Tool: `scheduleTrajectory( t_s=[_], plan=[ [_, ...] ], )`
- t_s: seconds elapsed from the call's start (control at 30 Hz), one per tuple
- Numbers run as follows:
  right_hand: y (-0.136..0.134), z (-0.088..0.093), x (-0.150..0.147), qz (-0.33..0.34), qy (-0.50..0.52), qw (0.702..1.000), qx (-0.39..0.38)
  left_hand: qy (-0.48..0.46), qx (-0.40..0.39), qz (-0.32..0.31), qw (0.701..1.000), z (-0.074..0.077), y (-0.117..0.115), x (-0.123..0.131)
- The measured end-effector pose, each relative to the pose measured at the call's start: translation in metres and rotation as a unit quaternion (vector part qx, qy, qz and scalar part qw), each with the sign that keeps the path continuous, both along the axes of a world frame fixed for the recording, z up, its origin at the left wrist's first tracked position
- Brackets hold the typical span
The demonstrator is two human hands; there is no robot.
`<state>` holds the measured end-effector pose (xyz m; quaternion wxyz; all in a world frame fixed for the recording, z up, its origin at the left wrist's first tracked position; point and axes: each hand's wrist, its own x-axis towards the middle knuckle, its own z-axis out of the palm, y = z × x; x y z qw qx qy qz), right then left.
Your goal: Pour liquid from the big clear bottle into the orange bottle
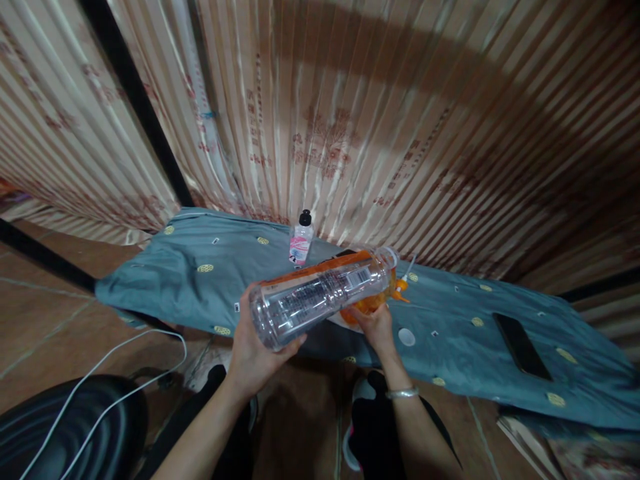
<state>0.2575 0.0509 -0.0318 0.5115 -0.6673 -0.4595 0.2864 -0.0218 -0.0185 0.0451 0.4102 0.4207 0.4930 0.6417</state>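
Observation:
My left hand (pixel 257 350) grips the base of a clear plastic bottle (pixel 320 297), held tipped on its side with its open mouth pointing right. The mouth meets an orange container (pixel 373 303) with a small orange spout, which my right hand (pixel 375 327) holds from below, over a board covered in blue-grey cloth (pixel 210 280). A white bottle cap (pixel 407 337) lies on the cloth just right of my right hand.
A small bottle with a black cap and pink label (pixel 301 240) stands at the board's far edge. A black phone (pixel 521 345) lies on the cloth to the right. Striped curtains hang behind. A white cable (pixel 107 357) runs over a black object at lower left.

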Motion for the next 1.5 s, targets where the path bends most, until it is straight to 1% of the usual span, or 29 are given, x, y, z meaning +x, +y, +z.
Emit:
scheduleTrajectory(
  t_s=[0.1, 0.2, 0.27, 0.33, 0.47, 0.57, 0.63, 0.73, 0.83, 0.93, 1.0, 1.1, 1.17, 1.3, 1.5],
  plan=[
    [0.0, -0.002, 0.001, 0.008, 0.003, 1.0, 0.003, 0.017, 0.007, -0.014, 1.0, 0.001, 0.001, -0.002],
    [0.0, -0.002, 0.001, 0.008, 0.008, 1.0, 0.009, 0.009, 0.009, -0.028, 1.0, 0.01, 0.002, -0.004],
    [0.0, -0.002, 0.001, 0.008, 0.013, 1.0, 0.01, 0.005, 0.009, -0.02, 1.0, 0.015, 0.003, -0.003],
    [-0.001, -0.002, 0.001, 0.011, 0.017, 1.0, 0.011, 0.009, 0.004, -0.011, 1.0, 0.016, 0.004, -0.002],
    [0.0, -0.004, 0.001, 0.018, 0.022, 0.999, 0.027, 0.004, -0.006, 0.033, 0.999, 0.006, 0.003, 0.001],
    [0.001, -0.008, 0.003, 0.019, 0.005, 0.999, 0.029, -0.01, -0.005, 0.016, 1.0, -0.003, 0.002, 0.0],
    [0.001, -0.01, 0.004, 0.018, -0.011, 0.999, 0.024, 0.005, 0.001, 0.027, 1.0, -0.007, 0.002, -0.002],
    [0.002, -0.011, 0.005, 0.008, -0.026, 0.999, 0.022, 0.04, 0.008, 0.029, 0.999, -0.009, 0.002, -0.006],
    [0.001, -0.009, 0.003, -0.002, -0.021, 1.0, 0.017, 0.037, 0.006, 0.012, 0.999, -0.009, 0.003, -0.006],
    [0.001, -0.008, 0.003, -0.001, -0.001, 1.0, 0.012, -0.012, -0.021, 0.003, 1.0, -0.006, 0.002, -0.003],
    [0.001, -0.009, 0.003, -0.003, -0.006, 1.0, 0.007, -0.03, -0.038, -0.005, 0.999, -0.001, 0.002, -0.002],
    [0.002, -0.011, 0.004, -0.013, -0.021, 1.0, -0.004, -0.005, -0.048, 0.012, 0.999, 0.006, 0.002, -0.002],
    [0.003, -0.012, 0.004, -0.014, -0.018, 1.0, -0.006, -0.008, -0.046, 0.026, 0.999, 0.008, 0.001, -0.001],
    [0.003, -0.011, 0.004, -0.021, -0.019, 1.0, 0.002, -0.051, -0.052, 0.03, 0.997, 0.01, -0.006, 0.006],
    [0.001, -0.008, 0.004, -0.01, -0.028, 1.0, 0.002, -0.019, -0.028, 0.036, 0.999, 0.011, -0.008, 0.009]
  ],
)
